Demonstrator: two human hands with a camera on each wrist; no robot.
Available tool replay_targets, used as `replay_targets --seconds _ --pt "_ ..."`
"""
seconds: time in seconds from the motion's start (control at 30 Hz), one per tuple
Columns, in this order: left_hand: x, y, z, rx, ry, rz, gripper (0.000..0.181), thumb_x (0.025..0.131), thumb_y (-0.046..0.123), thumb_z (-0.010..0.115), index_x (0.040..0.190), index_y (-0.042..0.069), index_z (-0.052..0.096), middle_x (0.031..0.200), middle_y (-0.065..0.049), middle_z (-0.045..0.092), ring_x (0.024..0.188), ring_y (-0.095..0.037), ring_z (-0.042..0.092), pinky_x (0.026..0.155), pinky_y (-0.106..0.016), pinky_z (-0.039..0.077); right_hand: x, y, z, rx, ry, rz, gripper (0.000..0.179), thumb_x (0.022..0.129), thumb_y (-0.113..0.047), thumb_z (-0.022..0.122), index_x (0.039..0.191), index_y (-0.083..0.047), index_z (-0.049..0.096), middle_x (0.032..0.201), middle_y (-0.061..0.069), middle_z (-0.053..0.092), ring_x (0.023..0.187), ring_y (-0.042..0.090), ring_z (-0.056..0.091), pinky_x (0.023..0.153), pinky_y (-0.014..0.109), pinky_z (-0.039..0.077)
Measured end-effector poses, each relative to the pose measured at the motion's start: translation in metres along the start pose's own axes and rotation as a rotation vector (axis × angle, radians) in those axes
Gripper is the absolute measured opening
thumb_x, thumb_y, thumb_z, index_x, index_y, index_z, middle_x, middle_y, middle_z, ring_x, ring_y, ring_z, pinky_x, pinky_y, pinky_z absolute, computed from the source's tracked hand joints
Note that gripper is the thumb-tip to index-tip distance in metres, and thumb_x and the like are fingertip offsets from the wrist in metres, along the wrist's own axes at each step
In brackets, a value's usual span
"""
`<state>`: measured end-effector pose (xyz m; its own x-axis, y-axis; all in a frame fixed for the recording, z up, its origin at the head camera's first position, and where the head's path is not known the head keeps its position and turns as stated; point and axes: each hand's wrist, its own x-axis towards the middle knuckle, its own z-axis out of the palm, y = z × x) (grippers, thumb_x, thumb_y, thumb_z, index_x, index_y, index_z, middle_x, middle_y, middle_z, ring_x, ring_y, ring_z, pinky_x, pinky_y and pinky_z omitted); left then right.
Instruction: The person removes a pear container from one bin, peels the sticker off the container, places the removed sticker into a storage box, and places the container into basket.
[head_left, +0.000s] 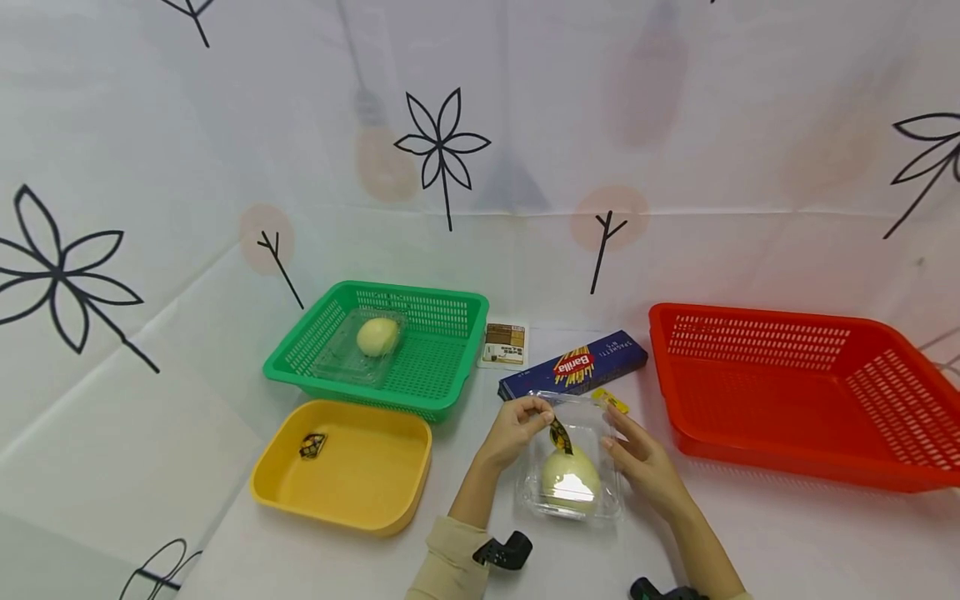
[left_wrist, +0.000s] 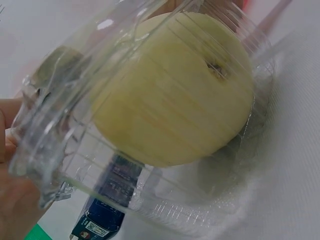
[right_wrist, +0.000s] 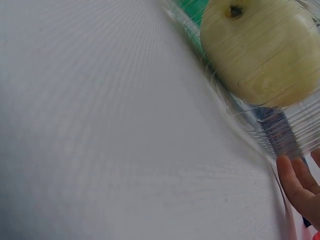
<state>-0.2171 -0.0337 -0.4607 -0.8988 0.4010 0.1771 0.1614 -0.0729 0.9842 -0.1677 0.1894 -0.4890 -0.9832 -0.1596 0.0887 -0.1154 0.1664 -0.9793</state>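
A clear plastic clamshell box [head_left: 611, 498] holds a pale yellow-green round fruit [head_left: 568, 477] in front of me. My left hand [head_left: 512, 435] pinches one end of a black-and-yellow label [head_left: 560, 436]; its other end reaches the lid over the fruit. In the left wrist view, left-hand fingers sit by the box's hinge or rim edge, and the fruit [left_wrist: 175, 90] shows through the ribbed plastic. At the box's right side, my right hand [head_left: 651, 467] grips the edge. Its fingertips [right_wrist: 284, 162] meet the ribbed wall in the right wrist view.
Behind the box lie a blue spaghetti carton [head_left: 607, 360], a yellow packet [head_left: 611, 400] and a printed card [head_left: 504, 345]. A green basket [head_left: 442, 358] at left holds another boxed fruit. The yellow tray [head_left: 367, 475] contains a crumpled label [head_left: 312, 446]. A red basket [head_left: 750, 408] stands right.
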Motion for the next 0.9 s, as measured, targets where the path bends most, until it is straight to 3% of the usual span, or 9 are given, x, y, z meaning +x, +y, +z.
replay_targets --seconds 0.33,0.57,0.77,0.9 --pt "-0.0002 -0.0019 -0.0003 -0.012 0.023 0.010 0.016 0.088 -0.006 0.055 0.093 -0.021 0.054 0.080 0.004 0.056 0.078 -0.005 0.054 0.081 -0.030 0.049 -0.0005 -0.0003 0.0002 -0.009 0.002 -0.024 0.059 0.095 -0.015 0.054 0.146 -0.003 0.029 0.146 0.028 0.032 0.123 0.050 0.041 0.086 0.042 0.051" --pt "-0.0001 -0.0016 0.0000 -0.032 0.059 0.022 0.018 0.088 -0.005 0.057 0.094 -0.022 0.055 0.077 0.007 0.057 0.075 -0.004 0.055 0.085 -0.043 0.048 -0.0002 0.0000 0.0004 -0.008 0.001 -0.007 0.059 0.095 -0.016 0.054 0.147 -0.004 0.029 0.146 0.027 0.031 0.125 0.049 0.040 0.086 0.040 0.052" --pt "-0.0007 -0.0039 0.0002 -0.025 0.069 0.044 0.018 0.087 -0.004 0.060 0.094 -0.020 0.056 0.082 -0.002 0.062 0.075 -0.004 0.057 0.081 -0.036 0.051 0.0003 0.0013 -0.0001 -0.012 0.003 0.007 0.059 0.095 -0.018 0.054 0.147 -0.006 0.028 0.147 0.026 0.031 0.125 0.048 0.039 0.086 0.039 0.051" --pt "-0.0009 -0.0066 -0.0016 -0.020 0.006 0.098 0.026 0.084 -0.005 0.062 0.105 -0.019 0.057 0.087 -0.006 0.059 0.082 -0.005 0.054 0.086 -0.028 0.046 0.0006 0.0021 -0.0007 -0.010 0.006 0.019 0.060 0.095 -0.019 0.054 0.147 -0.006 0.028 0.147 0.025 0.031 0.127 0.048 0.038 0.086 0.038 0.051"
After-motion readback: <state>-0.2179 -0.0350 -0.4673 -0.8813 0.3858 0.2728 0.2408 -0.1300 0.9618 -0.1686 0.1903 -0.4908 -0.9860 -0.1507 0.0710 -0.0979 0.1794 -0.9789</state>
